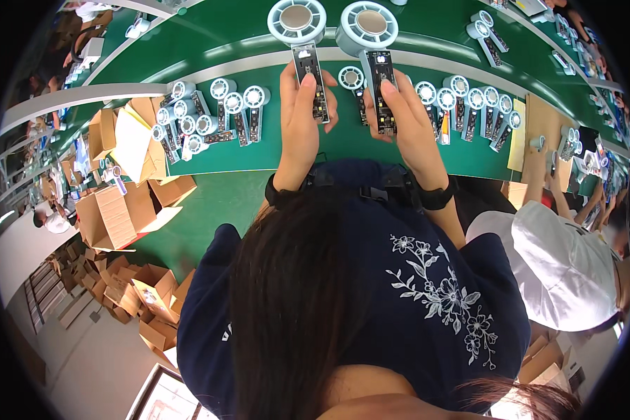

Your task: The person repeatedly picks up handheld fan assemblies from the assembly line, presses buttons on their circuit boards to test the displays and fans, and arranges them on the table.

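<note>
My left hand (298,126) is closed around the handle of a light-blue handheld fan (297,19). Its round head points away from me, and a black circuit board lies bare along the handle, with my thumb on it. In my right hand (414,129) is a second handheld fan (368,26) of the same kind, also held upright by its bare-board handle with the thumb pressed on the board. Both fan heads have a silvery disc in the middle. Between the two hands, another fan (351,77) lies on the green table (259,155).
Several similar fans lie in a group at the left (187,124) and in a row at the right (474,98). Cardboard boxes (119,213) stand on the floor to the left. A co-worker in a white sleeve (563,262) is close on my right. A pale rail (434,61) crosses beyond the table.
</note>
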Demonstrator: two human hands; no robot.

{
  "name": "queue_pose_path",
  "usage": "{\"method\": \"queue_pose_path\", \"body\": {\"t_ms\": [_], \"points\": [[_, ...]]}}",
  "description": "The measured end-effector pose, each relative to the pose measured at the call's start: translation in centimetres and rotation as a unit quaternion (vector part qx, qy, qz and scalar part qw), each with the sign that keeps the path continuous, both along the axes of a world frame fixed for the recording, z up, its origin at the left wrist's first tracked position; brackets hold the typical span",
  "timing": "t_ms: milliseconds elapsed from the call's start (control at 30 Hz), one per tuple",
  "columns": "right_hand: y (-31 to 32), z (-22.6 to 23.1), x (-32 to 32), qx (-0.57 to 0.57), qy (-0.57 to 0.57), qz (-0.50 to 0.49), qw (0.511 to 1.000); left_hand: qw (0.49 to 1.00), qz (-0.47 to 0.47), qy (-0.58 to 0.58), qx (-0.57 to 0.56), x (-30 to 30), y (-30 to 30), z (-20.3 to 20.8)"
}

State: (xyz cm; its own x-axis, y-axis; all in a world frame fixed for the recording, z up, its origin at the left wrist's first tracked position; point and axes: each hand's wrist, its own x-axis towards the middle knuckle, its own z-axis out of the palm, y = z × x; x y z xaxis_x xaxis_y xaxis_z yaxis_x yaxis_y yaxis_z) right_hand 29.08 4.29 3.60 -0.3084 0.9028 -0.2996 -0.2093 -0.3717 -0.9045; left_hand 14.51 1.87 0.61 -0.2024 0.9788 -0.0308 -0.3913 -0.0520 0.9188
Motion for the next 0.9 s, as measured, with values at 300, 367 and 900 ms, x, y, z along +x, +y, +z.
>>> {"method": "queue_pose_path", "body": {"t_ms": [300,367,900], "points": [[0.0,-1.1,1.5,0.009,0.091,0.054,0.994,1.0,-0.002,-0.015,0.004,0.0,-0.2,0.1],[-0.1,-0.7,1.5,0.016,0.083,0.053,0.995,1.0,-0.003,-0.007,0.007,0.0,-0.3,0.3],[-0.1,-1.0,1.2,0.035,0.095,0.021,0.995,1.0,-0.001,-0.008,0.019,0.5,-0.4,0.4]]}}
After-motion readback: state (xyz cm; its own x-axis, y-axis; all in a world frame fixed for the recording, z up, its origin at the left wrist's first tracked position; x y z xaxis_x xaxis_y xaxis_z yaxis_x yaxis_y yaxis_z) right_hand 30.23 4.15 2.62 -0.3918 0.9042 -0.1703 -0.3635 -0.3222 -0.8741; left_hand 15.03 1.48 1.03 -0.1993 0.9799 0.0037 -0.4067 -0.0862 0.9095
